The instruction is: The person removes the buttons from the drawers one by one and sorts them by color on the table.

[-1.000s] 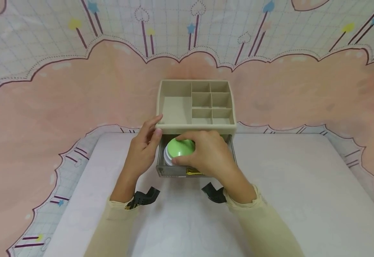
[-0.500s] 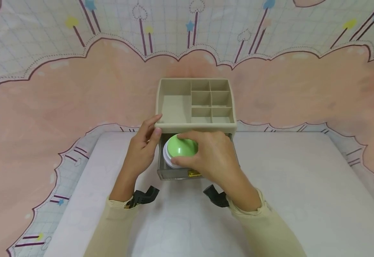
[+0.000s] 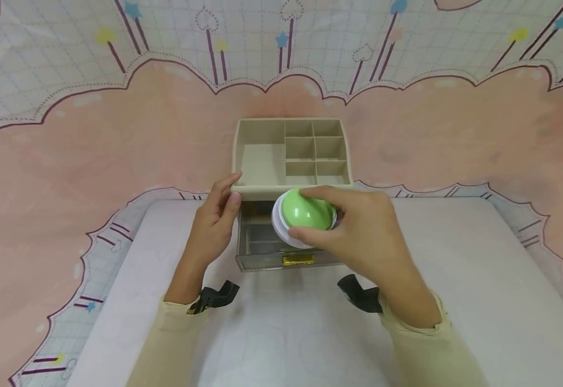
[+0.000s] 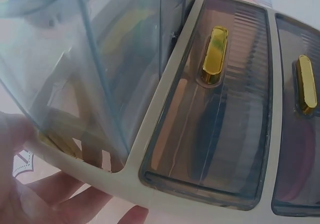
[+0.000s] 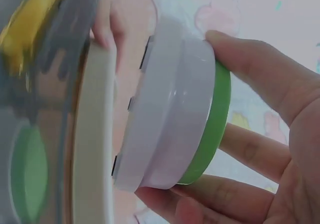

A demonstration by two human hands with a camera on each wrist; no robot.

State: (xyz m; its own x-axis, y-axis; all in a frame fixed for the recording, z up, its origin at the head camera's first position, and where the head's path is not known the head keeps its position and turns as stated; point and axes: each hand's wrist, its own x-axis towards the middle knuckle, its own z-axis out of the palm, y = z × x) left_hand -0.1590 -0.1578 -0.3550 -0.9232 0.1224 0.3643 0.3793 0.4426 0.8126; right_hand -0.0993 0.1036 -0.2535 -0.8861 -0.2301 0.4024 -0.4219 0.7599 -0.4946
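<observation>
Fingers of the left hand (image 3: 211,223) lie spread against the left side of the beige organizer (image 3: 262,192), seemingly bracing it. From the organizer's front juts a smoky drawer (image 3: 259,263), pulled out. Over that drawer, by the organizer's front edge, a round green-and-white object (image 3: 306,210) is held by its sides between thumb and fingers of the right hand (image 3: 365,231). Good handling likely asks for a firm brace and a lift clear of the organizer's front lip.
</observation>
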